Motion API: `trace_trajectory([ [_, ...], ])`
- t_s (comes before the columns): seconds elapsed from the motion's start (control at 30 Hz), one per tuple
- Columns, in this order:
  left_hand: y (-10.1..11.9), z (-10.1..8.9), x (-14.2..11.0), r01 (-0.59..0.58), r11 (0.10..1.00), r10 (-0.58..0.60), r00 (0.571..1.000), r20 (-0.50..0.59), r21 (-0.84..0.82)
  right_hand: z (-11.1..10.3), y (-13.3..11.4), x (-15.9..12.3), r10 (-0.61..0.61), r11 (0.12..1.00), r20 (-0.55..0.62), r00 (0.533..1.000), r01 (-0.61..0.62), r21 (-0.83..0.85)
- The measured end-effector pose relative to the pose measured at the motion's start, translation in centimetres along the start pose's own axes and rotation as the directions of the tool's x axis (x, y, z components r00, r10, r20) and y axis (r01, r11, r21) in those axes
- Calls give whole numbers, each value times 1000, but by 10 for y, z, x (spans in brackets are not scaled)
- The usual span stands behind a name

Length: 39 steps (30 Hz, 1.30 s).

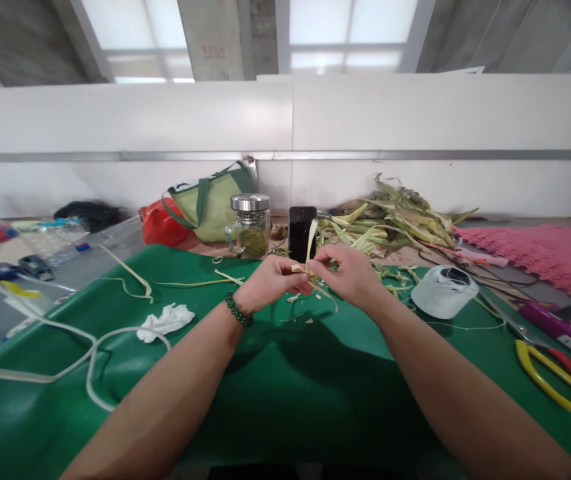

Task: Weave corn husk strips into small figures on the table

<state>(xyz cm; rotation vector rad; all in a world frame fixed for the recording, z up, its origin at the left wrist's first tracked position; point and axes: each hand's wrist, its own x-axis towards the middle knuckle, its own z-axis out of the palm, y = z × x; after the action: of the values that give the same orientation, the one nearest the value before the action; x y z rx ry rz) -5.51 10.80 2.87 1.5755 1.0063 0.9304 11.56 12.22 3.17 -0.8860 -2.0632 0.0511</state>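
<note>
The left hand (pixel 278 277) and right hand (pixel 349 275) both pinch a pale husk strip (pixel 311 241) above the green sheet's (pixel 270 413) middle; pulled too hard, the thin strip could split, or slip if either pinch loosens; at the far side, a lidded glass mug (pixel 255 217) holds greenish matter; the tote bag (pixel 223 200) to its left hides its contents.
</note>
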Motion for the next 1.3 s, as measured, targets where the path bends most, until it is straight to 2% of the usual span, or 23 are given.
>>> trace_trajectory([
  [0.07,2,0,-1,26,1000,-26,1000,-18,4,-1,-2,-1,-85,994,-142,986,74,-81],
  [0.13,3,1,-1,45,999,-45,999,-23,0,-4,-4,-2,-185,980,-255,949,159,-118],
  [0.2,3,0,-2,55,998,-55,998,-14,-15,-8,-6,-3,-210,978,-282,936,198,-73],
  [0.27,3,-2,-2,62,996,-63,998,-1,-64,-12,-5,-3,-165,984,-196,966,175,35],
  [0.33,4,-6,-1,77,987,-76,997,14,-142,-17,-3,-2,-120,983,-5,993,119,143],
  [0.43,3,-11,-1,101,969,-95,995,36,-226,-23,1,0,-139,969,262,955,77,233],
  [0.5,3,-14,0,109,964,-100,994,52,-244,-25,2,0,-179,953,355,917,72,294],
  [0.57,3,-14,0,113,963,-99,993,68,-245,-23,3,0,-201,933,386,900,56,355],
  [0.67,3,-11,0,104,978,-93,993,67,-183,-17,1,-1,-201,916,353,914,48,399],
  [0.8,4,-3,-1,52,997,-50,998,24,-59,-7,-4,-1,-181,925,249,951,79,371],
  [0.9,4,0,-1,25,999,-25,1000,-3,-32,-2,-7,-2,-33,903,220,975,-65,426],
  [1.0,5,1,-1,34,999,-35,999,-42,-40,1,-9,-3,93,886,219,971,-181,427],
  [1.17,8,2,-2,44,998,-47,995,-84,-36,-1,-9,-4,17,982,159,987,-47,185],
  [1.3,5,3,-1,2,997,7,993,-120,75,-2,-9,-4,52,988,147,988,-72,134],
])
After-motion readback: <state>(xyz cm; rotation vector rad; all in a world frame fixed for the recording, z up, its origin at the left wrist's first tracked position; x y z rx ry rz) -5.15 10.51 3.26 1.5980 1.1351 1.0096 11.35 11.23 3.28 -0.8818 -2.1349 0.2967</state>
